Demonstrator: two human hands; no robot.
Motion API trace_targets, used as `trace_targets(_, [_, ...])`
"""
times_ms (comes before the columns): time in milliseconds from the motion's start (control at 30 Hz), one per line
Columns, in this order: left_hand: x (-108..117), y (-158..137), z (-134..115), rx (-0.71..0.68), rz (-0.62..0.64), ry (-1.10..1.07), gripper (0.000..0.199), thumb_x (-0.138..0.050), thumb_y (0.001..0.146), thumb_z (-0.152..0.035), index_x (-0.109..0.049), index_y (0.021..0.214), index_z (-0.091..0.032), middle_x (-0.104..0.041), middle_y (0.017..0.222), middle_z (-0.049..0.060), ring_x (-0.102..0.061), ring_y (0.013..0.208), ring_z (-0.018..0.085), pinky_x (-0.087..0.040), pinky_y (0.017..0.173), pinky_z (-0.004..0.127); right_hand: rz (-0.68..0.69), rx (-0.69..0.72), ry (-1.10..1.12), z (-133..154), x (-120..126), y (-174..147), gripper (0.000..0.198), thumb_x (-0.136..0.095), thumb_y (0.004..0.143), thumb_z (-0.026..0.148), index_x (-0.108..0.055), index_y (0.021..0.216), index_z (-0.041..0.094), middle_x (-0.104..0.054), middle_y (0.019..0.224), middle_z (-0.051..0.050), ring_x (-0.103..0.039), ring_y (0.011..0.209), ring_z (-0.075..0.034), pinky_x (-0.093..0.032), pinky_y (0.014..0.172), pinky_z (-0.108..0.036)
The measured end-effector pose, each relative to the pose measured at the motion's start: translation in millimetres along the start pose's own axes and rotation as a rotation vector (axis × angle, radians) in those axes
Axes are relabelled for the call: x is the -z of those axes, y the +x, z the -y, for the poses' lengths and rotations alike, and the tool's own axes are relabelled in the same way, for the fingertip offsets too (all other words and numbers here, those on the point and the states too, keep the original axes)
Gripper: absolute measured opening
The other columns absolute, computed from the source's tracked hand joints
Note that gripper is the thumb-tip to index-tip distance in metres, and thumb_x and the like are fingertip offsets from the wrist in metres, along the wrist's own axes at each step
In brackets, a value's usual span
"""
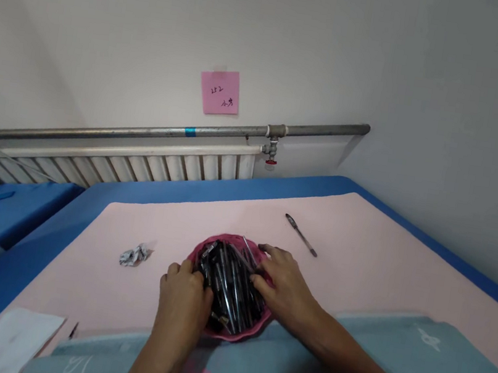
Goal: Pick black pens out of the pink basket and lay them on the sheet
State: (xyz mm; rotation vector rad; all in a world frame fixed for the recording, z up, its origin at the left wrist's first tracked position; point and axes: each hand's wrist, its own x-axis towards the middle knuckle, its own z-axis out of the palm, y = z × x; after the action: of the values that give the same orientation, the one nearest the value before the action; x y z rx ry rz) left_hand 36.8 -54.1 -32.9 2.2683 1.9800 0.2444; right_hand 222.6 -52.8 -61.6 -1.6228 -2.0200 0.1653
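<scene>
A round pink basket (241, 337) with a wavy rim sits at the near part of the pink mat, filled with dark, slim pens (231, 280). On its left side my left hand (182, 301) is closed over the rim, the thumb toward the inside. My right hand (286, 282) grips the opposite side, with its thumb over the rim and its fingers along the outside. Beyond that hand, a single pen (301, 235) lies apart on the mat. Left of the basket is a crumpled silvery wrapper (134, 254).
The pink mat (374, 255) covers a blue table (230, 185). A grey-green cloth (393, 345) lies along the near edge, with white paper (11, 338) at the left. Behind are a radiator (168, 165), a metal pipe (140, 132) and a pink note (220, 92) on the wall.
</scene>
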Motion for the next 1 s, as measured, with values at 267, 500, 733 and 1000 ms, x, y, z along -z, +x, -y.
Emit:
trace_targets(267, [14, 9, 32, 0.309, -0.031, -1.410, 0.017, -0.057, 0.071, -0.033, -0.054, 0.073, -0.017, -0.061, 0.070, 0.003, -0.062, 0.067, 0.019, -0.049, 0.060, 0.031, 0.004, 0.150, 0.168, 11, 16, -4, 0.013, -0.047, 0.085, 0.020, -0.059, 0.086, 0.017, -0.062, 0.085, -0.005, -0.055, 0.082, -0.018, -0.043, 0.075, -0.031])
trace_targets(500, [22, 9, 25, 0.370, -0.090, -1.786, 0.017, -0.064, 0.067, -0.019, -0.050, 0.077, -0.016, -0.066, 0.072, 0.005, -0.067, 0.074, 0.023, -0.055, 0.065, 0.036, 0.177, 0.222, 0.099, 17, 13, -9, 0.017, -0.042, 0.088, 0.022, -0.058, 0.083, 0.018, -0.061, 0.076, -0.002, -0.055, 0.070, -0.015, -0.040, 0.063, -0.027])
trace_targets(733, [18, 9, 22, 0.366, -0.049, -1.738, 0.016, -0.063, 0.070, -0.021, -0.050, 0.077, -0.016, -0.066, 0.075, 0.006, -0.067, 0.073, 0.021, -0.055, 0.063, 0.032, 0.168, 0.241, 0.094, 15, 11, -9, 0.016, -0.043, 0.088, 0.022, -0.058, 0.083, 0.018, -0.061, 0.075, -0.002, -0.055, 0.069, -0.015, -0.040, 0.063, -0.027])
trace_targets(1000, [16, 8, 22, 0.348, -0.016, -1.687, 0.018, -0.064, 0.069, -0.024, -0.050, 0.077, -0.015, -0.066, 0.075, 0.006, -0.066, 0.069, 0.017, -0.055, 0.063, 0.030, 0.173, 0.262, 0.079, 16, 10, -10, 0.017, -0.043, 0.088, 0.022, -0.060, 0.087, 0.018, -0.062, 0.078, -0.004, -0.056, 0.072, -0.017, -0.042, 0.065, -0.028])
